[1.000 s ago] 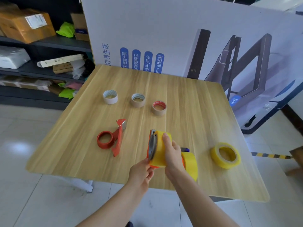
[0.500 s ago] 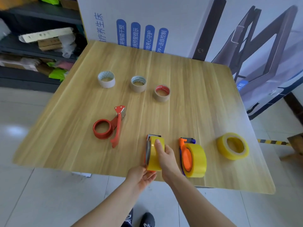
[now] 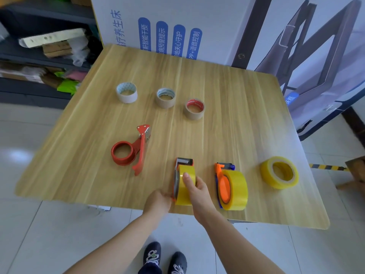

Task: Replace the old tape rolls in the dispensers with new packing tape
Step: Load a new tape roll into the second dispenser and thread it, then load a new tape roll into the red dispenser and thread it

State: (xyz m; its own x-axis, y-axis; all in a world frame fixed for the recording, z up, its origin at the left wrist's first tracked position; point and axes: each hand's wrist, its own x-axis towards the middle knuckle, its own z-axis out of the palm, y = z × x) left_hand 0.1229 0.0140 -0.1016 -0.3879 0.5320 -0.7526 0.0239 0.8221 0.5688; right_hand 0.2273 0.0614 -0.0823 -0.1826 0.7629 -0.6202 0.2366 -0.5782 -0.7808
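Observation:
An orange dispenser loaded with a yellow tape roll [image 3: 184,192] stands on edge near the front of the wooden table [image 3: 227,115]. My right hand [image 3: 196,189] grips that roll from the right, thumb over its top. My left hand [image 3: 159,201] touches the dispenser's lower left side at the table edge. A second orange dispenser with a yellow roll [image 3: 233,189] stands to the right. A loose yellow tape roll [image 3: 279,172] lies further right. An empty red dispenser [image 3: 130,149] lies to the left.
Three nearly used-up tape cores [image 3: 126,92] [image 3: 166,97] [image 3: 194,108] sit in a row at mid table. A large printed carton [image 3: 197,22] stands behind the table. Shelves with boxes [image 3: 45,46] fill the left. My shoes [image 3: 164,258] show below on the tiled floor.
The loaded dispenser came down from the air onto the table near the front edge. Both hands followed it down and stay on it.

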